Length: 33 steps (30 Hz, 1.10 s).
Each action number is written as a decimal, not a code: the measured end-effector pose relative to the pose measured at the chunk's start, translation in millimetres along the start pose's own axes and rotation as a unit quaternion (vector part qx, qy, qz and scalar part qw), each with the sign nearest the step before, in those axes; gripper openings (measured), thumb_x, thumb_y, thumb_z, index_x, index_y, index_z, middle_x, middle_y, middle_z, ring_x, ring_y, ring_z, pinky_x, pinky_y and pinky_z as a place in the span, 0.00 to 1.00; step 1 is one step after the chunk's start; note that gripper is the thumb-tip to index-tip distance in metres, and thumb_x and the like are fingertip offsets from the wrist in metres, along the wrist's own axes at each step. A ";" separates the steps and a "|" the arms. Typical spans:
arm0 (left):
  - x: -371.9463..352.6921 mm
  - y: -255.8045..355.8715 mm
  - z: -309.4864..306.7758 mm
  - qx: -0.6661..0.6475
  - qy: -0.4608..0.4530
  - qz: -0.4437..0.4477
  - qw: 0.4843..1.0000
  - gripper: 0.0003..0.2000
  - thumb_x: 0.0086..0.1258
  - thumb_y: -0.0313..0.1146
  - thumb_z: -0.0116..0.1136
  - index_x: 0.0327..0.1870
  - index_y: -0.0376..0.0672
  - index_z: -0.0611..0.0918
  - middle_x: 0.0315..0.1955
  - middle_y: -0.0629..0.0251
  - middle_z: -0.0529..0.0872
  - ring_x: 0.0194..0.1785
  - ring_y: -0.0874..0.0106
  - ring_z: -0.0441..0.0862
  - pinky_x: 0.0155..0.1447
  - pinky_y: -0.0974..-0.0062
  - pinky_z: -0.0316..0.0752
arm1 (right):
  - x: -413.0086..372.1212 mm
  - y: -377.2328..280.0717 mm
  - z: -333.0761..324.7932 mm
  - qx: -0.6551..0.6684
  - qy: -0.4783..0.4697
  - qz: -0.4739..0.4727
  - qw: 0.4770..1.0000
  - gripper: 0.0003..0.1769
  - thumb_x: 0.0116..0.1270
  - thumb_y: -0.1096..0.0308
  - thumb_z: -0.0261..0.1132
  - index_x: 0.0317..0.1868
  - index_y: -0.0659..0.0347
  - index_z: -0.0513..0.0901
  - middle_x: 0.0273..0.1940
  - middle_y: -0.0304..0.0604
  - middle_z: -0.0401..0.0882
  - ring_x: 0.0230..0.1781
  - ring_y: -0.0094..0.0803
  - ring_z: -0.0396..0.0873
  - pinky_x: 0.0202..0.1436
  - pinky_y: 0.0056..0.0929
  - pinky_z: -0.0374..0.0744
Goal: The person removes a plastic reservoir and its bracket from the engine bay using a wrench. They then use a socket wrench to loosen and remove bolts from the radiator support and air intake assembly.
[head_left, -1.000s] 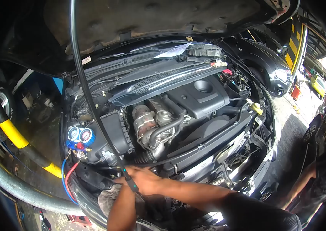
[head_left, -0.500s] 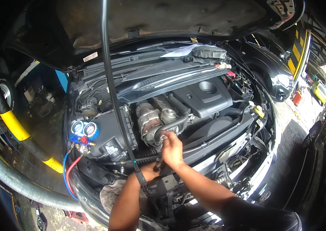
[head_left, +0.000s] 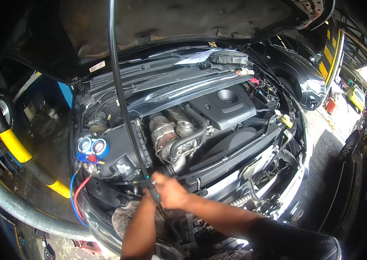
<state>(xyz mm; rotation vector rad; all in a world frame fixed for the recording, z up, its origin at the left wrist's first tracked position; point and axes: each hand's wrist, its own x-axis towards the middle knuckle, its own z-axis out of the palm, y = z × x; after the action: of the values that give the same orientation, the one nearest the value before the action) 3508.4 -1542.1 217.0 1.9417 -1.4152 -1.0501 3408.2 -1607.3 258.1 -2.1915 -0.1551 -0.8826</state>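
My right hand is closed, fingers curled beside the lower end of the black hood prop rod; what lies within its grip is hidden. Close against it, my left hand is largely covered by the rod and the right hand, so its fingers do not show. Just beyond the hands is the turbocharger area, with a black curved hose and a rusty brown heat-shielded part. The black radiator top panel runs off to the right of my hands.
A gauge set with blue and red hoses rests at the left of the bay, by the black air filter box. A plastic engine cover sits behind. A crumpled grey cloth lies at the front left. The raised hood hangs overhead.
My right hand has moved left and down, away from the curved hose, to beside my left hand at the prop rod's lower end. The view has shifted slightly.
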 end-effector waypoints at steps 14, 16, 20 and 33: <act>18.3 -20.5 11.8 0.057 0.032 -0.055 0.996 0.30 0.71 0.50 0.62 0.69 0.41 0.76 0.60 0.48 0.85 0.62 0.58 0.83 0.66 0.63 0.75 | 15.1 37.6 -57.4 0.018 0.268 0.216 0.939 0.21 0.65 0.74 0.65 0.59 0.64 0.84 0.49 0.56 0.81 0.47 0.46 0.82 0.54 0.41 0.81; 23.8 -30.1 15.0 0.058 0.031 -0.042 0.997 0.30 0.71 0.50 0.62 0.69 0.42 0.76 0.61 0.48 0.85 0.62 0.58 0.84 0.66 0.63 0.75 | 19.4 0.6 -49.7 -0.053 0.234 0.216 0.947 0.20 0.64 0.74 0.66 0.58 0.65 0.83 0.48 0.58 0.80 0.47 0.50 0.82 0.54 0.43 0.80; 28.4 -45.4 14.1 0.033 0.050 -0.024 0.998 0.30 0.71 0.50 0.61 0.70 0.43 0.76 0.60 0.50 0.86 0.60 0.60 0.84 0.65 0.64 0.75 | 3.1 -33.5 -14.6 -0.039 -0.065 -0.064 0.995 0.21 0.61 0.72 0.69 0.56 0.53 0.84 0.44 0.58 0.75 0.51 0.60 0.79 0.55 0.52 0.81; 43.3 -77.4 31.3 0.009 0.178 0.190 0.965 0.26 0.74 0.44 0.64 0.69 0.43 0.77 0.57 0.47 0.86 0.62 0.60 0.82 0.70 0.64 0.72 | 1.3 -36.0 -23.5 -0.080 0.006 0.012 0.997 0.16 0.62 0.68 0.70 0.50 0.59 0.87 0.47 0.62 0.78 0.43 0.58 0.82 0.50 0.49 0.83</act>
<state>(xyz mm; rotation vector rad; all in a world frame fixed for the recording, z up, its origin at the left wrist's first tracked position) 3531.9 -1556.9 127.1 1.6712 -1.5063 -0.4852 3383.3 -1598.2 292.0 -2.3300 -0.0535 -0.9222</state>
